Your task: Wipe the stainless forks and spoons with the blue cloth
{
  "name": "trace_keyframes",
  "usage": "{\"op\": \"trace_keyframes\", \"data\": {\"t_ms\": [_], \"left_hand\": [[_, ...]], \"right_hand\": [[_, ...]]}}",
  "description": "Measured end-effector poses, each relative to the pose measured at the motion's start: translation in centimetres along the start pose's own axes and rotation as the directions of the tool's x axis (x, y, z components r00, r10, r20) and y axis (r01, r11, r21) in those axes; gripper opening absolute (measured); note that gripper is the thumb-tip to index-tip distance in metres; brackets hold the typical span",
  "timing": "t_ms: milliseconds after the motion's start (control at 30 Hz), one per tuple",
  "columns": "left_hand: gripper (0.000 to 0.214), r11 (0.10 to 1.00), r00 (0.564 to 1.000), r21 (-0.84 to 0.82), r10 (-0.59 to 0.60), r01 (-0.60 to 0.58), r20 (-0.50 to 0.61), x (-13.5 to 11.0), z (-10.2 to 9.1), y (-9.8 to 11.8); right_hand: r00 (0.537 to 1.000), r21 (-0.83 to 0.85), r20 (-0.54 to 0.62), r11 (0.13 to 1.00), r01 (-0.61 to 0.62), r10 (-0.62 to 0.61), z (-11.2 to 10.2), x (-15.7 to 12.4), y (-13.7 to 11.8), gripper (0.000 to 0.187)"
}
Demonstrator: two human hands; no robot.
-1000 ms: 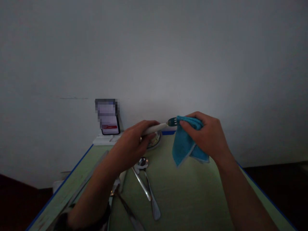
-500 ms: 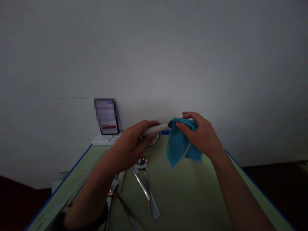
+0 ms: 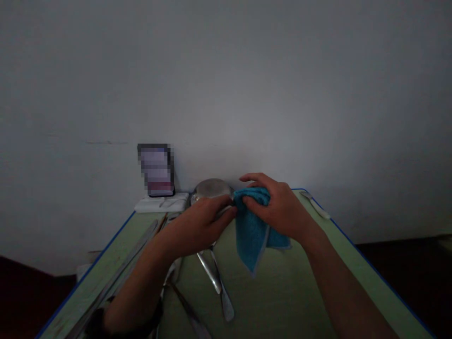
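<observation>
My right hand (image 3: 282,202) grips a blue cloth (image 3: 251,240), thumb in front, with a corner of it hanging down. At the cloth's left edge, my left hand (image 3: 205,221) is closed on a white-handled utensil (image 3: 226,208). Little of that handle shows between the fingers, and its head is hidden in the cloth. Below the hands, a spoon with a metal handle (image 3: 226,306) lies beside another metal handle (image 3: 210,274). More cutlery (image 3: 190,308) lies partly under my left forearm.
A round metal bowl or lid (image 3: 212,187) sits by the wall behind my left hand. A phone (image 3: 160,174) leans upright on a white stand (image 3: 146,205). Another white-handled utensil (image 3: 316,205) lies at the table's right edge. Long metal sticks (image 3: 120,268) lie along the left side.
Both hands have moved lower, the right also leftward with the cloth. The white handle, plainly visible before, is now mostly covered by my left fingers. More of the round metal dish shows.
</observation>
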State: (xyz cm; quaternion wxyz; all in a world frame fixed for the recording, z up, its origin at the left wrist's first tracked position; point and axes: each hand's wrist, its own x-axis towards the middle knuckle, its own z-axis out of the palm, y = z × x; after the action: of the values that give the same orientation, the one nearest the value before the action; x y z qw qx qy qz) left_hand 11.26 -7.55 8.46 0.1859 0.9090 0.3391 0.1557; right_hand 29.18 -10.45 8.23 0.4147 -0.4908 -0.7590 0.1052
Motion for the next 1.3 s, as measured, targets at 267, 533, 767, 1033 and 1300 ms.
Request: {"op": "trace_keyframes", "data": {"t_ms": [267,533,767,1033,1300], "left_hand": [[0.028,0.998,1.000,0.053,-0.027,0.027,-0.005,0.1,-0.2,0.1],[0.027,0.997,1.000,0.073,-0.019,0.020,-0.016,-0.2,0.1,-0.4],[0.026,0.993,1.000,0.116,-0.028,0.027,0.007,0.0,-0.1,-0.5],[0.027,0.984,0.997,0.161,-0.070,0.072,-0.021,0.1,0.1,-1.2],[0.028,0.985,0.989,0.096,-0.137,0.142,-0.062,0.0,-0.4,-1.3]], "right_hand": [[0.990,-0.055,0.119,0.996,-0.074,0.080,-0.3,0.1,0.5,0.031],[0.983,-0.128,0.166,0.990,-0.052,0.073,-0.7,-0.2,1.0,0.059],[0.973,-0.083,0.226,0.996,-0.037,0.055,-0.7,-0.2,0.9,0.061],[0.979,-0.029,0.130,0.987,-0.157,0.160,-0.7,-0.3,1.7,0.048],[0.987,0.156,0.124,0.980,-0.122,0.103,-1.4,-0.5,2.4,0.031]]}}
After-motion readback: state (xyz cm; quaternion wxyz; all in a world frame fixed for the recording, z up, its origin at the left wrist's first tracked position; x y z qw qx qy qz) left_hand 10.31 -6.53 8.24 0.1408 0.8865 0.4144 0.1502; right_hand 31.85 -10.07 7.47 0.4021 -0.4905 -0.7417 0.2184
